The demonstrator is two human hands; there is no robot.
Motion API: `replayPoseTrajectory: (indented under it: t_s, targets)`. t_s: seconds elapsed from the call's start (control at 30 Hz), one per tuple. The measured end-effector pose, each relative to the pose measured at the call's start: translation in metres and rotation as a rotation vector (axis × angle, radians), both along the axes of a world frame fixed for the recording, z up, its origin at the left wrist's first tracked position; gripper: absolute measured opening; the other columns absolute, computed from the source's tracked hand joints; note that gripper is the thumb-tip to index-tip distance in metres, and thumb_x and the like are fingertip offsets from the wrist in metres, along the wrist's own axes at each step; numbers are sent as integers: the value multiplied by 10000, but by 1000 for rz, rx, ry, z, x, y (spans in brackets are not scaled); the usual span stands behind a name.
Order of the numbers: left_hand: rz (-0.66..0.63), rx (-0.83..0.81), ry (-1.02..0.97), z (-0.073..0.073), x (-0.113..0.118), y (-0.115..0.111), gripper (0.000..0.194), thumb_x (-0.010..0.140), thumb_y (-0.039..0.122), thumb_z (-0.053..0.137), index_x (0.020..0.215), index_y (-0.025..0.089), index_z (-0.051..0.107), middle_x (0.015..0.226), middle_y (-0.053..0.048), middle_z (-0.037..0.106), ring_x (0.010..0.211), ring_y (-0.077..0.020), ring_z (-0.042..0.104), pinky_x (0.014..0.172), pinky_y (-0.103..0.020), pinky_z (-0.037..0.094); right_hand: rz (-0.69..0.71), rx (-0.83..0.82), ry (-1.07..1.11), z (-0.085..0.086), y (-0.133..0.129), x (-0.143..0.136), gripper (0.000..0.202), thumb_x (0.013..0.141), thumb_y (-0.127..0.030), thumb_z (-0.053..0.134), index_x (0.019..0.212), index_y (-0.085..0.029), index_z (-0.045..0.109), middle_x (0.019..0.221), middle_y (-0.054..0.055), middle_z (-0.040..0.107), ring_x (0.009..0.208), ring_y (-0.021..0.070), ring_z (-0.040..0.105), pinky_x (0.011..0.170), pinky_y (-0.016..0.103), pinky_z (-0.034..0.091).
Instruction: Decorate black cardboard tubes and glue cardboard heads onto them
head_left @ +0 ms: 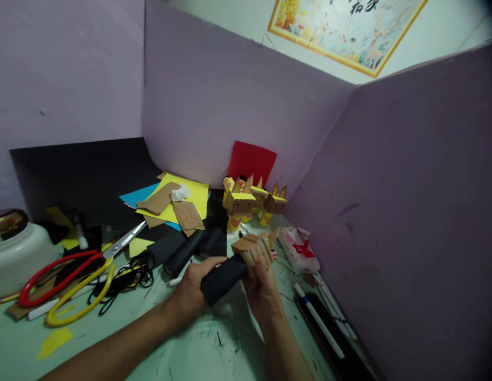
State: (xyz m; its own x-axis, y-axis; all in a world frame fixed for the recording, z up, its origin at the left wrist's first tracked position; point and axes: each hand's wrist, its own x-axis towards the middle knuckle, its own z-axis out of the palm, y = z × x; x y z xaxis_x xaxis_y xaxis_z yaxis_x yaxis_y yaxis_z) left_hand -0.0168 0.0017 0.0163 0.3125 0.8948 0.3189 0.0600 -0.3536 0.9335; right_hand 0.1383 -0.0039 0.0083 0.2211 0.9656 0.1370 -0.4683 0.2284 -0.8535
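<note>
Near the middle of the table, my left hand is closed around a black paper tube. The tube's upper right end meets a small brown cardboard piece, which looks like a box with ridged sides. My right hand grips that cardboard piece from below and the right, its fingers partly hidden behind it. Two more black tubes lie just left of the hands. Behind them stand several yellow figures with cardboard box heads and striped horns.
Red and yellow scissors lie at left beside tangled black cord and a white jar. Colored paper sits behind. At right are a red and white packet and a white marker on a dark tray.
</note>
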Motion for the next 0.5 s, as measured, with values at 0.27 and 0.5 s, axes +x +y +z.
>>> replayPoseTrajectory:
  t_s: [0.27,0.5]
  targets:
    - [-262,-903,-635,0,9,1,286,741,308,575,523,147,484,394,46,415,276,-11,262,296,-132,161,181,-104,327,8,-3,2,484,601,-552,756,948,-228,661,992,40,699,966,206,625,889,391,490]
    - [-415,-1160,-581,-19,18,-8,239,780,287,553,609,121,559,393,42,419,276,-17,294,290,-124,170,123,-8,301,14,-7,-5,407,591,-397,797,957,-259,684,865,2,733,852,217,665,759,347,535]
